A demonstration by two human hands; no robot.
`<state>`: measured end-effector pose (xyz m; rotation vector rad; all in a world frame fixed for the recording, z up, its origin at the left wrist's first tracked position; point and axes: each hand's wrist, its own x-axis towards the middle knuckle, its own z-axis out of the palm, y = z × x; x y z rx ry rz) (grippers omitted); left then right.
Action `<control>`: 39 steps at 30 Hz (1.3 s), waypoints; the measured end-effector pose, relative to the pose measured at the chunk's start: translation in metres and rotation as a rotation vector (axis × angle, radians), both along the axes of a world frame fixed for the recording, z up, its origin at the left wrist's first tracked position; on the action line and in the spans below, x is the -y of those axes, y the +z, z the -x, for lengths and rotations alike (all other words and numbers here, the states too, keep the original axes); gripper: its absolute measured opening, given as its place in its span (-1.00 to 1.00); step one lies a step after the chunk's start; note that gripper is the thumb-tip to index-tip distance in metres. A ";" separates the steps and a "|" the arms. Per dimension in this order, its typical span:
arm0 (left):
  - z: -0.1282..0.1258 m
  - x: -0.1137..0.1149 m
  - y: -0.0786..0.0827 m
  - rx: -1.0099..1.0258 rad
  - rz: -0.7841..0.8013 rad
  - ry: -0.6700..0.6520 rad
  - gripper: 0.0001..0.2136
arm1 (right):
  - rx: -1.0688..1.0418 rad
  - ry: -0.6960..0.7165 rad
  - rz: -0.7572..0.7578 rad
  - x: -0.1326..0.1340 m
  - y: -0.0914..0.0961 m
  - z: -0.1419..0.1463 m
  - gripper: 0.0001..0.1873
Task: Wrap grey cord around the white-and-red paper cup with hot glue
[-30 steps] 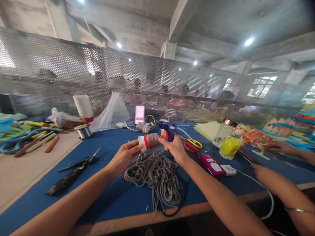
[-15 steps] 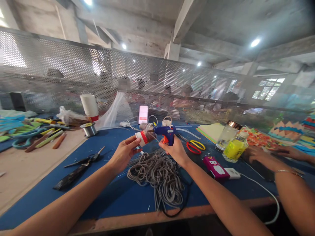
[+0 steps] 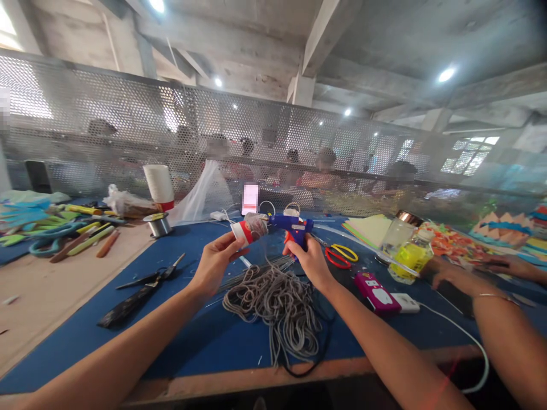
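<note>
My left hand point(image 3: 220, 259) is closed round a red and white paper cup point(image 3: 241, 233), tipped on its side. Grey cord point(image 3: 257, 226) covers the cup's far end. In my right hand point(image 3: 311, 259) is a blue hot glue gun point(image 3: 290, 222) with an orange trigger, its nozzle pointing left at the cord-covered end. Whether the nozzle touches the cord I cannot tell. A clear glue stick point(image 3: 363, 242) trails out of the gun's back to the right. Beneath both hands a heap of grey cord point(image 3: 273, 310) lies on the blue mat point(image 3: 183, 347).
Black-handled scissors point(image 3: 145, 285) lie to the left, red-yellow scissors point(image 3: 339, 256) to the right. A purple power bank point(image 3: 376, 293) with a white plug, a yellow bottle point(image 3: 409, 259) and a co-worker's hand point(image 3: 453, 276) are further right. Stacked paper cups point(image 3: 158, 183) stand at back left.
The gun has turned and shifted right with my right hand, and its glue stick now sticks out further right. The cup has tilted further, its corded end facing the nozzle.
</note>
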<state>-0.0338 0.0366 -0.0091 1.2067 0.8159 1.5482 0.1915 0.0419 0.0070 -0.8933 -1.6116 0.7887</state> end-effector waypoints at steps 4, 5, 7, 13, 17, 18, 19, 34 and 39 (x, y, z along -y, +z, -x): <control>-0.001 0.001 0.000 0.028 0.031 0.014 -0.70 | -0.023 0.118 0.064 0.007 -0.001 0.004 -0.71; -0.001 0.001 0.000 0.045 0.046 0.018 -0.72 | -0.008 0.119 0.059 0.008 -0.002 0.005 -0.70; -0.001 0.000 -0.001 0.078 0.072 0.015 -0.76 | 0.027 0.096 0.037 0.008 -0.003 0.005 -0.69; 0.001 0.000 -0.001 0.091 0.124 0.039 -0.79 | 0.128 0.015 0.024 0.008 -0.005 0.006 -0.68; 0.003 -0.002 -0.004 0.003 0.133 0.130 -0.83 | 0.181 0.011 0.021 0.010 -0.005 0.007 -0.69; 0.003 -0.003 -0.004 -0.014 0.128 0.144 -0.83 | 0.198 0.008 0.017 0.010 -0.004 0.007 -0.70; 0.003 -0.003 -0.005 -0.023 0.120 0.152 -0.84 | 0.220 -0.002 0.009 0.011 -0.005 0.007 -0.70; 0.002 0.000 -0.002 -0.103 0.036 0.214 -0.78 | 0.562 -0.260 -0.344 -0.001 -0.021 0.003 -0.71; 0.001 0.002 -0.001 -0.114 0.021 0.206 -0.78 | 0.613 -0.293 -0.376 0.000 -0.021 0.002 -0.69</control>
